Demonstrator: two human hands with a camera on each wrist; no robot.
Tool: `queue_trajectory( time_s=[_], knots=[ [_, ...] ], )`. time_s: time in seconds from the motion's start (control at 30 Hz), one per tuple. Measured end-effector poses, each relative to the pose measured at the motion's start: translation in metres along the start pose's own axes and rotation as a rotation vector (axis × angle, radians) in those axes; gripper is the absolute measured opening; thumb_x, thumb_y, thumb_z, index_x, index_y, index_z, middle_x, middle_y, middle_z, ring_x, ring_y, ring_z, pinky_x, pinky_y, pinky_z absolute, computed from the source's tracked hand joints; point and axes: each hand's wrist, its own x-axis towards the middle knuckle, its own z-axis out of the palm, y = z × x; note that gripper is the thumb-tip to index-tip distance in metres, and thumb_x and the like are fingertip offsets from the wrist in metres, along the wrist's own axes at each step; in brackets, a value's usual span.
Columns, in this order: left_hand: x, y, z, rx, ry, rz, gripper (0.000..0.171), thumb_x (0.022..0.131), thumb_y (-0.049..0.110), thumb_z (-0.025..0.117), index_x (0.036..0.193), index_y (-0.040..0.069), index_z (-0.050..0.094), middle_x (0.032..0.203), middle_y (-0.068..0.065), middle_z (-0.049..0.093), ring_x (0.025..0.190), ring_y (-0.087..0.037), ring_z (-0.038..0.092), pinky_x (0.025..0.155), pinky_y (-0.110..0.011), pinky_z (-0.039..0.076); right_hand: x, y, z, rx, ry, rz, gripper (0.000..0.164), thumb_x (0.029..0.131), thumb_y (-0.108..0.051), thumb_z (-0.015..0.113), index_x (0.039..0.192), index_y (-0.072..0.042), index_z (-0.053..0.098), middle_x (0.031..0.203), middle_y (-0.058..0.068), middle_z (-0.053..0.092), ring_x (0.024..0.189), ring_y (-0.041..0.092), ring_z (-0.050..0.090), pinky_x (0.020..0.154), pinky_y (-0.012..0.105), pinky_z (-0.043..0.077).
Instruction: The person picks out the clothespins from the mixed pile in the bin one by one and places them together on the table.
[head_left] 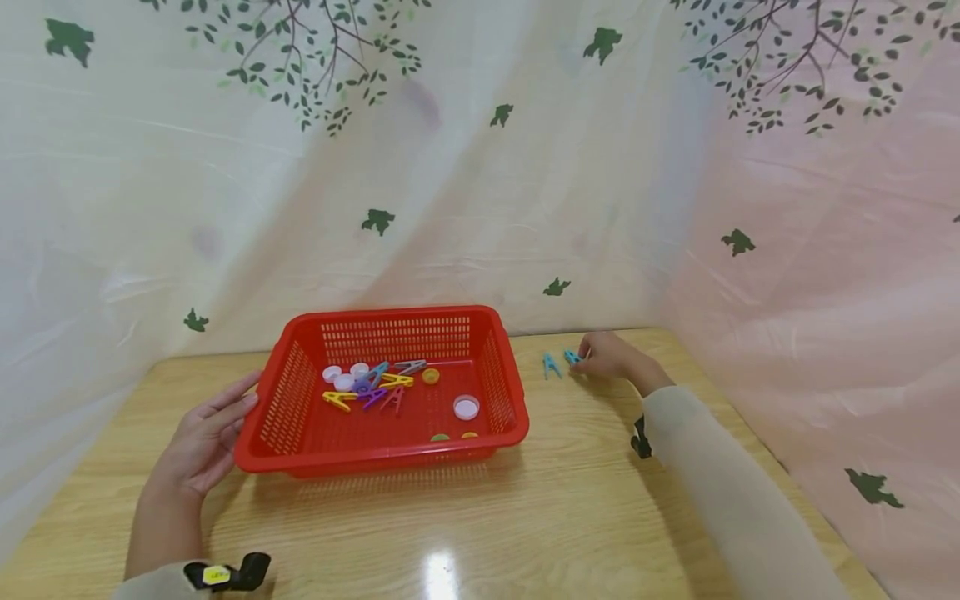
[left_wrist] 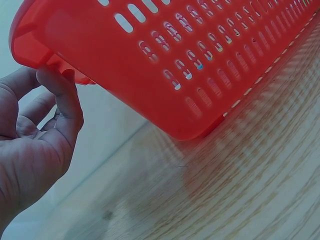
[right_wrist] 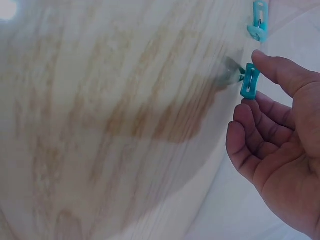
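Note:
A red plastic basket stands on the wooden table, its slotted side filling much of the left wrist view. My left hand holds its left rim, with the thumb and curled fingers at the edge. To the right of the basket, my right hand pinches a teal clothespin between thumb and fingertips, close over the table. A second light-blue clothespin lies just left of it. Inside the basket are several clothespins in yellow, purple, pink and blue, such as a yellow clothespin.
White round caps lie at the left of the basket floor, with a larger pale cap at its right. A yellow cap sits between them. Behind the table hangs a pale curtain printed with leaves.

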Motion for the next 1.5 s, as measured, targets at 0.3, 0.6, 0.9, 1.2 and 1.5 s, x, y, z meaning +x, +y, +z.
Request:
queue_trajectory(
  time_s=[0.3,0.6,0.9,1.2,1.5],
  knots=[
    [-0.001,0.001,0.000,-0.006,0.010,-0.012,0.037,0.107,0.005,0.051,0.130,0.023,0.073,0.123,-0.002,0.074,0.108,-0.020,0.072,0.090,-0.040,0.058,-0.001,-0.006,0.003,-0.010,-0.027,0.049,0.040,0.093,-0.031,0.076,0.108,0.005,0.066,0.097,0.012,0.067,0.085,0.024,0.059,0.076,0.039,0.054],
    [0.000,0.001,0.000,0.002,0.020,-0.017,0.036,0.106,0.006,0.052,0.130,0.024,0.073,0.123,-0.001,0.074,0.108,-0.020,0.072,0.090,-0.040,0.059,-0.005,-0.004,0.005,0.006,-0.016,0.062,0.044,0.094,-0.038,0.074,0.109,0.003,0.068,0.099,0.009,0.068,0.087,0.023,0.060,0.079,0.039,0.055],
    [0.003,-0.001,0.000,0.013,0.012,-0.002,0.036,0.106,0.004,0.053,0.131,0.022,0.072,0.122,-0.002,0.074,0.107,-0.019,0.072,0.090,-0.039,0.059,-0.011,-0.001,-0.008,0.001,0.018,0.009,0.046,0.097,-0.036,0.071,0.117,0.005,0.067,0.113,0.018,0.070,0.098,0.032,0.067,0.084,0.049,0.058],
    [0.002,0.000,-0.001,0.025,0.035,0.004,0.036,0.105,0.005,0.054,0.133,0.022,0.071,0.121,-0.002,0.074,0.105,-0.019,0.073,0.089,-0.040,0.059,-0.005,-0.029,-0.036,-0.034,0.040,-0.042,0.046,0.099,-0.032,0.069,0.119,0.008,0.064,0.113,0.023,0.069,0.101,0.037,0.067,0.090,0.054,0.056],
    [0.002,0.000,-0.001,0.008,0.029,0.007,0.035,0.106,0.004,0.053,0.129,0.021,0.073,0.120,-0.002,0.075,0.103,-0.020,0.074,0.088,-0.040,0.059,0.009,-0.074,-0.066,-0.036,0.069,-0.087,0.045,0.099,-0.031,0.069,0.123,0.006,0.063,0.117,0.022,0.068,0.107,0.037,0.066,0.092,0.053,0.055]
  ],
)
